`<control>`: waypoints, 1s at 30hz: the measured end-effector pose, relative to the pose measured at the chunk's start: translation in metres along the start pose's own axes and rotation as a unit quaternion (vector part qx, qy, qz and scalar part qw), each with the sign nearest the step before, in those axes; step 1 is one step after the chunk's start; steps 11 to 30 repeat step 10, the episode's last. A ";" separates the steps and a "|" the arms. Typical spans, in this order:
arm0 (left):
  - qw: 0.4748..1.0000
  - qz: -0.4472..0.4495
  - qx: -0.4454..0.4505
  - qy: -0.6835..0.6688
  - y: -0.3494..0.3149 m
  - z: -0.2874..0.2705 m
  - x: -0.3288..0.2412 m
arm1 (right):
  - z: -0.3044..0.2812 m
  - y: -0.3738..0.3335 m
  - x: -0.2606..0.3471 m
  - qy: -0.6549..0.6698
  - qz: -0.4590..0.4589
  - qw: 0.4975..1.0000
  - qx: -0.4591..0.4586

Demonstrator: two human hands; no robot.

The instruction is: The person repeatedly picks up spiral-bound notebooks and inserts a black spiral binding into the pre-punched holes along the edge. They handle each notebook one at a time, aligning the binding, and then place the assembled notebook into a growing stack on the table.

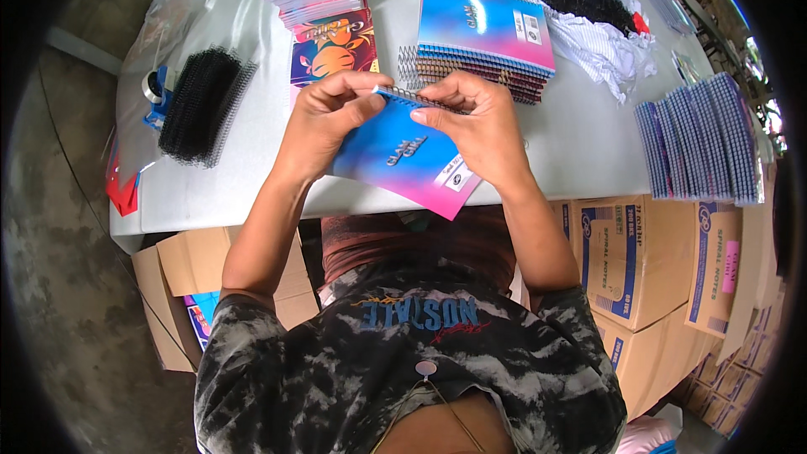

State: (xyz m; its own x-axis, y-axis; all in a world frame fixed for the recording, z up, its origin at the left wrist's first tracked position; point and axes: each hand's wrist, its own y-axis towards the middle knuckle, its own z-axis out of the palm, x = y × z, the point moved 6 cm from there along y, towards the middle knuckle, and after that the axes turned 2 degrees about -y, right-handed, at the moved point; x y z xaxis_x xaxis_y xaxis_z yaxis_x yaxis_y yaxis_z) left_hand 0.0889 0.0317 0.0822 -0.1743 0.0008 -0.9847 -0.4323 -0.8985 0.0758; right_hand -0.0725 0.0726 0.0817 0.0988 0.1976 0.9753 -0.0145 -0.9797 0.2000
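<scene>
A blue-to-pink notebook [370, 155] tilts over the table's front edge between my hands, its bound edge turned away from me. A dark spiral wire [429, 99] runs along that edge. My left hand [336, 113] pinches the notebook's far left corner, thumb on the cover. Over at the right end of the same edge, my right hand [481, 122] grips wire and cover between thumb and fingers. Just beyond my hands is a stack of similar spiral notebooks [487, 25]. How far the wire passes through the holes is partly hidden by my fingers.
Black spiral wires [202, 105] lie bunched at the left beside a blue tape dispenser [156, 97]. Printed covers [324, 4] are piled at the back. Dark coils sit on crumpled cloth [559, 42]. At right stand bound notebooks [698, 139]; cardboard boxes [635, 261] are below the table.
</scene>
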 end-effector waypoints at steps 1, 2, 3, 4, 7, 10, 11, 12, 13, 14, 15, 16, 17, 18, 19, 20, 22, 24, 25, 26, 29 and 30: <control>0.999 0.008 0.032 0.003 0.004 0.003 0.000 | -0.001 0.000 -0.004 0.018 0.021 1.000 -0.011; 0.999 0.004 0.044 -0.007 0.007 0.005 -0.001 | -0.001 0.000 -0.005 0.033 0.028 0.999 -0.025; 0.998 0.011 0.068 -0.004 0.011 0.005 0.000 | 0.000 0.000 -0.004 0.006 0.021 0.999 -0.034; 0.996 0.017 0.091 -0.001 0.016 0.002 0.001 | 0.001 -0.001 -0.003 -0.021 0.015 0.999 -0.043; 0.992 0.037 0.120 0.034 0.022 0.004 -0.003 | 0.006 -0.007 0.004 -0.088 -0.035 0.993 -0.071; 0.987 0.062 0.143 0.029 0.031 0.008 -0.004 | -0.003 -0.007 -0.002 -0.062 -0.016 0.993 -0.098; 0.987 0.062 0.143 0.029 0.031 0.008 -0.004 | -0.003 -0.007 -0.002 -0.062 -0.016 0.993 -0.098; 0.987 0.062 0.143 0.029 0.031 0.008 -0.004 | -0.003 -0.007 -0.002 -0.062 -0.016 0.993 -0.098; 0.987 0.062 0.143 0.029 0.031 0.008 -0.004 | -0.003 -0.007 -0.002 -0.062 -0.016 0.993 -0.098; 0.987 0.062 0.143 0.029 0.031 0.008 -0.004 | -0.003 -0.007 -0.002 -0.062 -0.016 0.993 -0.098; 0.987 0.062 0.143 0.029 0.031 0.008 -0.004 | -0.003 -0.007 -0.002 -0.062 -0.016 0.993 -0.098; 0.987 0.062 0.143 0.029 0.031 0.008 -0.004 | -0.003 -0.007 -0.002 -0.062 -0.016 0.993 -0.098; 0.987 0.062 0.143 0.029 0.031 0.008 -0.004 | -0.003 -0.007 -0.002 -0.062 -0.016 0.993 -0.098; 0.987 0.062 0.143 0.029 0.031 0.008 -0.004 | -0.003 -0.007 -0.002 -0.062 -0.016 0.993 -0.098; 0.987 0.062 0.143 0.029 0.031 0.008 -0.004 | -0.003 -0.007 -0.002 -0.062 -0.016 0.993 -0.098; 0.987 0.062 0.143 0.029 0.031 0.008 -0.004 | -0.003 -0.007 -0.002 -0.062 -0.016 0.993 -0.098; 0.987 0.062 0.143 0.029 0.031 0.008 -0.004 | -0.003 -0.007 -0.002 -0.062 -0.016 0.993 -0.098; 0.987 0.062 0.143 0.029 0.031 0.008 -0.004 | -0.003 -0.007 -0.002 -0.062 -0.016 0.993 -0.098; 0.987 0.062 0.143 0.029 0.031 0.008 -0.004 | -0.003 -0.007 -0.002 -0.062 -0.016 0.993 -0.098; 0.987 0.062 0.143 0.029 0.031 0.008 -0.004 | -0.003 -0.007 -0.002 -0.062 -0.016 0.993 -0.098; 0.987 0.062 0.143 0.029 0.031 0.008 -0.004 | -0.003 -0.007 -0.002 -0.062 -0.016 0.993 -0.098; 0.987 0.062 0.143 0.029 0.031 0.008 -0.004 | -0.003 -0.007 -0.002 -0.062 -0.016 0.993 -0.098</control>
